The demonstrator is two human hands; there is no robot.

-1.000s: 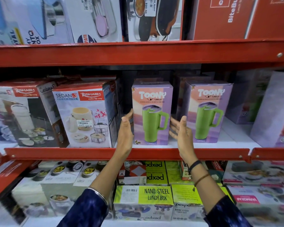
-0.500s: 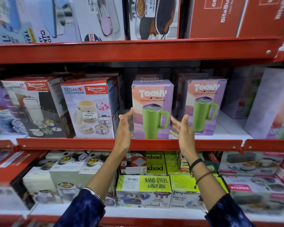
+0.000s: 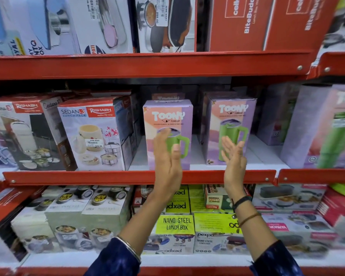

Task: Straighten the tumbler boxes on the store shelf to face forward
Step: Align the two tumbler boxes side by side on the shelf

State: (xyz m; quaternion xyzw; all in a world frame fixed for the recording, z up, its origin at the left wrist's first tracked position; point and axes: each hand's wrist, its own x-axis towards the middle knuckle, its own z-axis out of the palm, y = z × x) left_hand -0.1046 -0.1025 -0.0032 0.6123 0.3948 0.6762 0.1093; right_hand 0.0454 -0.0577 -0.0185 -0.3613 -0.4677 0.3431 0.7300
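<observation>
Head view: on the red metal shelf (image 3: 127,177), the lilac-and-peach cardboard Toony tumbler box (image 3: 167,116) faces forward; the second Toony tumbler box (image 3: 232,116) beside it sits slightly turned and looks left to do. The left hand (image 3: 167,156) and right hand (image 3: 234,158) are spread wide, empty, before them. A white Sedan lunch-pack box (image 3: 94,136) crowds the left.

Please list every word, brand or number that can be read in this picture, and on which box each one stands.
"TOONY TUMBLER": middle tumbler box
"TOONY": right tumbler box
"SEDAN-3 LUNCH PACK", "RISHABH": lunch pack box
"RISHABH": far-left box
"NANO STEEL LUNCH BOX": green box
"pexpo", upside down: yellow-green box
"cello", "BiteBudd", cut off: red box
Price stickers and small print under the logos: too small or blurred to read.
</observation>
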